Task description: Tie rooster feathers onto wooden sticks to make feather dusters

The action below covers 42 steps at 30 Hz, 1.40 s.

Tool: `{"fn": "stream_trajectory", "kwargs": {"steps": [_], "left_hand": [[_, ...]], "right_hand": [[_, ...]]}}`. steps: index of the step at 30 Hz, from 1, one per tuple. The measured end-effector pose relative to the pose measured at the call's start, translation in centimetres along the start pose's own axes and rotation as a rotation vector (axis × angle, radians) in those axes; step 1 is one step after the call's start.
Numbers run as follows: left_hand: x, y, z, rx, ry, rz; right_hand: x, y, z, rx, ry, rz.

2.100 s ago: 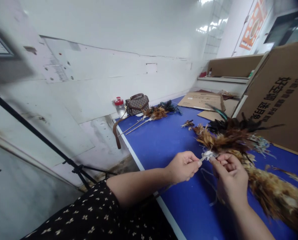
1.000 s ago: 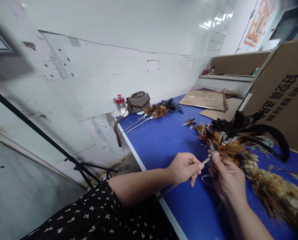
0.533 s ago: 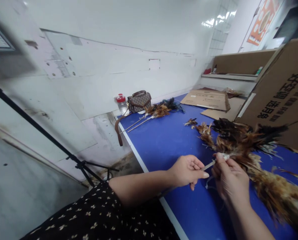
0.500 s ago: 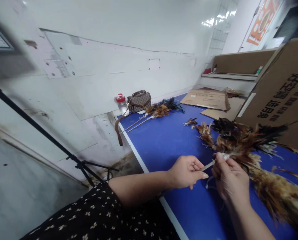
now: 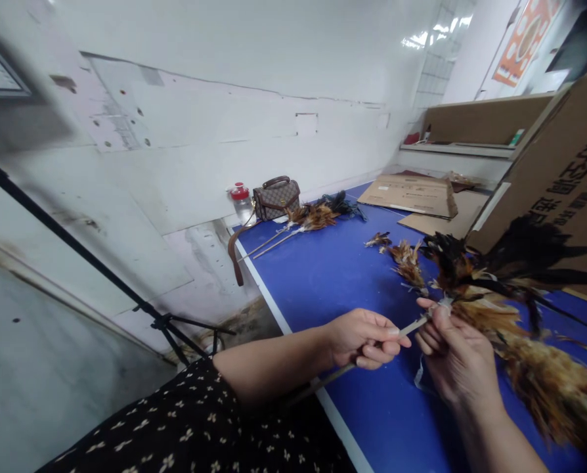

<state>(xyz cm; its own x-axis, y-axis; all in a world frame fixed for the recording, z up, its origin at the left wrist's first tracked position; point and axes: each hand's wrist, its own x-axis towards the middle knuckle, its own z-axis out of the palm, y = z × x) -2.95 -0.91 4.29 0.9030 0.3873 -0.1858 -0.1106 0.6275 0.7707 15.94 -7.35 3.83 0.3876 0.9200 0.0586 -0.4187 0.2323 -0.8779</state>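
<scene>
My left hand (image 5: 367, 338) is closed around a thin wooden stick (image 5: 412, 326), whose lower end runs back past the table edge. At the stick's upper end, my right hand (image 5: 463, 355) pinches the white-bound base of a bunch of black and brown feathers (image 5: 475, 279). A whitish strip (image 5: 419, 373) dangles below the right fingers. Under and beside the right hand lies a large pile of tan feathers (image 5: 554, 381). Small loose brown feather tufts (image 5: 406, 259) rest on the table just beyond.
Two feather dusters (image 5: 313, 218) lie at the back of the blue table (image 5: 308, 276), near a brown handbag (image 5: 276, 197) and a red-capped bottle (image 5: 241, 202). Flattened cardboard (image 5: 406, 196) and a tall cardboard box (image 5: 544, 177) stand right. A black tripod (image 5: 160, 322) is at left.
My left fingers have closed around the stick, and its lower part now shows behind that hand. The feather bunch in my right hand has turned, its black feathers fanning out to the right.
</scene>
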Motion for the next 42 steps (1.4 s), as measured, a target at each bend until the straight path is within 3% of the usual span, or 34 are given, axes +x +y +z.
{"fn": "stream_trajectory", "kwargs": {"steps": [3, 8, 11, 15, 20, 26, 30, 34, 39, 42], "left_hand": [[0.6, -1.2, 0.0, -0.009, 0.016, 0.0], [1.5, -3.4, -0.3, 0.223, 0.256, 0.157], [1.3, -3.7, -0.3, 0.367, 0.32, 0.199], [0.6, -2.5, 0.2, 0.325, 0.238, 0.224], [0.3, -0.9, 0.3, 0.111, 0.101, 0.097], [1.3, -1.1, -0.2, -0.016, 0.012, 0.068], [2.1, -0.9, -0.2, -0.054, -0.006, 0.047], [2.8, -1.3, -0.9, -0.059, -0.096, -0.012], [5.2, -0.7, -2.6, 0.292, -0.106, -0.054], [8.1, 3.1, -4.4, 0.727, 0.146, 0.14]], "right_hand": [[0.2, 0.6, 0.0, -0.029, 0.023, -0.045], [0.7, 0.9, -0.1, -0.028, 0.228, -0.114], [0.8, 0.6, -0.2, -0.037, 0.253, -0.121], [0.6, 0.2, -0.4, -0.031, 0.191, -0.102], [0.3, -0.6, -0.2, -0.024, 0.15, -0.099], [0.2, -1.6, -0.5, -0.022, 0.071, -0.11], [0.5, -1.8, -1.4, -0.048, 0.091, -0.083], [1.0, -1.3, -2.3, -0.077, 0.125, -0.089], [1.6, -1.0, -3.4, -0.09, 0.234, -0.121], [2.0, -1.3, -4.1, -0.086, 0.222, -0.141]]}}
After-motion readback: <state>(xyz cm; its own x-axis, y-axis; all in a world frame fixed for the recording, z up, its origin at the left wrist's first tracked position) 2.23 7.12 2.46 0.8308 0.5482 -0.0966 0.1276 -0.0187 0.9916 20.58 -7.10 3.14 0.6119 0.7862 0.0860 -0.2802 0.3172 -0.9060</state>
